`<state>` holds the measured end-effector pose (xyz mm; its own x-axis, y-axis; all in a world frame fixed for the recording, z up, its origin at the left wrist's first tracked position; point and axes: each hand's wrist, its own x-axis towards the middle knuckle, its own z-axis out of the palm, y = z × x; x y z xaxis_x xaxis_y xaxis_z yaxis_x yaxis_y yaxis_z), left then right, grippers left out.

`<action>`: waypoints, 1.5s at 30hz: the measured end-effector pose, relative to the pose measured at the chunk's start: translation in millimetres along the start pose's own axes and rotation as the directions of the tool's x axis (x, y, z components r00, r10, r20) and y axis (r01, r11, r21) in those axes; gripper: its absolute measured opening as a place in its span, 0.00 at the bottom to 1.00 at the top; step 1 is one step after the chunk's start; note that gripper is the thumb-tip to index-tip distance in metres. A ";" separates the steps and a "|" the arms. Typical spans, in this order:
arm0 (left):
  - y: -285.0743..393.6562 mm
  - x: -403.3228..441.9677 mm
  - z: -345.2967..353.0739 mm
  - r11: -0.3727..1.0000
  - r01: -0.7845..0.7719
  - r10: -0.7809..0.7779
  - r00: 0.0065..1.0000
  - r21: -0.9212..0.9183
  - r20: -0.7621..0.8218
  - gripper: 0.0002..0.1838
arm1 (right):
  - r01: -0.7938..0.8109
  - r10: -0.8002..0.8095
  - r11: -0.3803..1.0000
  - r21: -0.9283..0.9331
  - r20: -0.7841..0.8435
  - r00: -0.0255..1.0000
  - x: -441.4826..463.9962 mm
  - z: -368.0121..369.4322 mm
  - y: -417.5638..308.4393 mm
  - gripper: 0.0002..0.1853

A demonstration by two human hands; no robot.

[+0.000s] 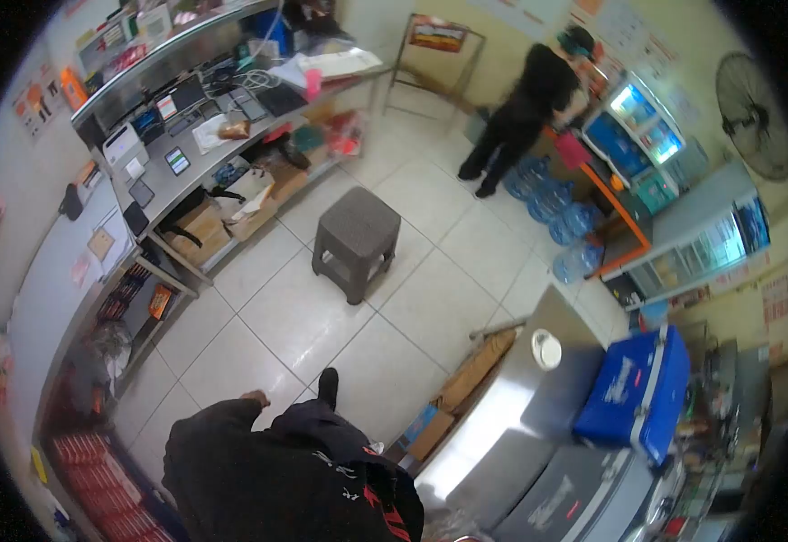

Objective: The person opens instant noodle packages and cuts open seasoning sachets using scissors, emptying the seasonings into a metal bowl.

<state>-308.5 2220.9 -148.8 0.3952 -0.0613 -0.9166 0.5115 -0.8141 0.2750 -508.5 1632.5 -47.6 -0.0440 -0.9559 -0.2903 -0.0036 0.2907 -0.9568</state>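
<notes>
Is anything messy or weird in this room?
A little! The gray stool stands out on the floor with nobody on it, and white cables lie in loose loops among the gadgets on the counter. I can't see any spill or anything broken.

Black long-sleeved top (258, 479) with red, white markings (377, 508).

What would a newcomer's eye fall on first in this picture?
Probably the dark grey stool, standing on the pale tiled floor near the centre. Then the bright blue cooler at the right, beside the shiny metal counter, and the person in black at the far side, near big blue water bottles.
</notes>
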 end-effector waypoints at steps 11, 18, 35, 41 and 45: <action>166.0 172.4 -166.4 0.850 -0.418 0.481 0.864 0.321 -0.149 0.20 | 0.106 -0.041 0.987 -0.120 0.451 0.892 -117.0 242.9 -56.3 0.21; 359.9 60.8 -366.5 0.630 -0.701 0.538 0.704 -0.334 -0.464 0.19 | 0.182 0.141 0.938 -0.293 0.807 0.573 -173.2 477.2 -16.2 0.17; -43.0 80.4 -433.5 0.395 0.347 -0.406 0.897 -0.851 0.177 0.18 | 0.415 0.283 0.871 -0.264 0.959 0.016 -418.1 799.0 53.0 0.10; -71.1 211.4 -515.9 0.731 0.092 -0.152 0.988 -0.676 -0.031 0.25 | 0.150 0.305 0.905 -0.398 0.854 0.421 -456.8 777.7 67.1 0.10; 73.4 219.8 -691.1 0.899 -0.257 0.105 0.913 -0.356 -0.394 0.13 | 0.067 0.358 0.874 -0.482 0.730 0.581 -463.9 780.0 88.5 0.16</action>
<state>343.2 2546.8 -129.3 0.7152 0.0856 -0.6937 0.6294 -0.5104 0.5860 290.9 2069.6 -10.2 0.7029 -0.4816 -0.5235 -0.4875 0.2098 -0.8475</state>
